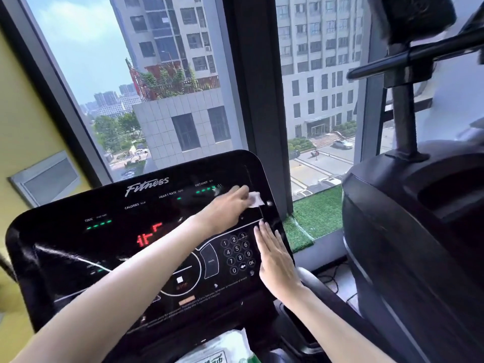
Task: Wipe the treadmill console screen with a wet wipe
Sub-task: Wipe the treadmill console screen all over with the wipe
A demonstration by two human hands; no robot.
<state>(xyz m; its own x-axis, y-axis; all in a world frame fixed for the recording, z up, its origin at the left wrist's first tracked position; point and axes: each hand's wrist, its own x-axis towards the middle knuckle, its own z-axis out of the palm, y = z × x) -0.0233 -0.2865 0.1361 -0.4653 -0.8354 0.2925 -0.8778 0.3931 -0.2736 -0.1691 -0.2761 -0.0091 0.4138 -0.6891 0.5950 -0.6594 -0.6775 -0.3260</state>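
Head view: we look down on the treadmill console [110, 247], black and glossy, with red digits [150, 235] lit near its middle. Our left hand [226, 206] reaches across to the console's 1 o'clock corner. Its grip is closed round the wet wipe [256, 199], a small white wad pinched at the fingertips and held against the panel just beside the right edge; the hand is blurred. Our right hand [273, 258] lies flat at the console's 3 o'clock edge, fingers straight and together, its grip spread and holding nothing, just beside the number keypad [237, 251]. At 6 o'clock, just below the console's lower edge, lies a white packet [217, 347] with green print; we cannot tell what is in it. At 12 o'clock a window [170, 74] shows tower blocks. At 3 o'clock stands another dark machine [408, 244].
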